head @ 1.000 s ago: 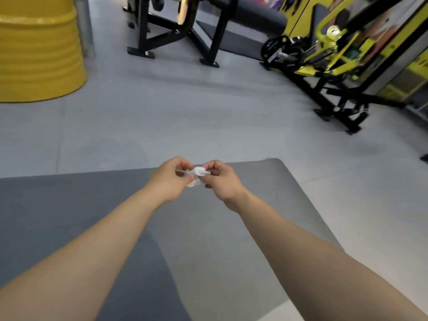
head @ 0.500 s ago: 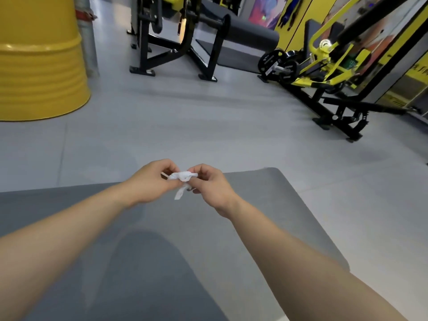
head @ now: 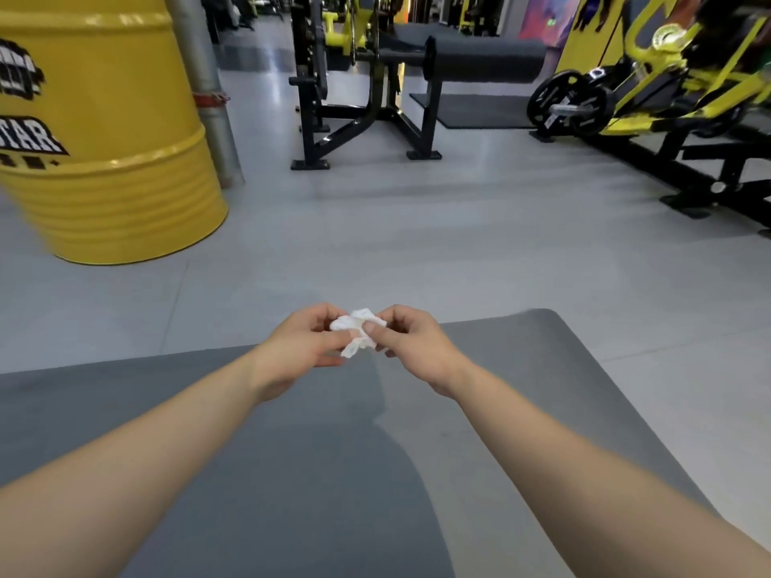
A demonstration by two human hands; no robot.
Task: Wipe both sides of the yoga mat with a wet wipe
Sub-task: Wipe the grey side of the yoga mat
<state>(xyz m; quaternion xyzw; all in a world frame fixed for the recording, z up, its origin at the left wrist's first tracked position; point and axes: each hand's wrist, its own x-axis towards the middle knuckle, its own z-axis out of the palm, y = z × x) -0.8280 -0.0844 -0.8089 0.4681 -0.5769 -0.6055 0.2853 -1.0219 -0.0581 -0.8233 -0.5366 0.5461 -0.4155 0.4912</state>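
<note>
The wet wipe is sitting bunched up between the person's two hands, raised above the far end of the yoga mat. The left hand is pinching its left side with curled fingers, and the right hand is pinching the right side, thumb pressing on top of the crumpled white wad. A loose tail of the wipe is hanging down between the hands.

The grey mat is lying flat on the pale floor, stretching from under the forearms out to a rounded corner just beyond the right hand. A darker shadow is falling across its near part.

Farther out, a yellow drum with black lettering is standing at the left, with a metal pole just behind it. A black bench is standing straight ahead, well apart from the mat, and a yellow and black weight machine is filling the right.
</note>
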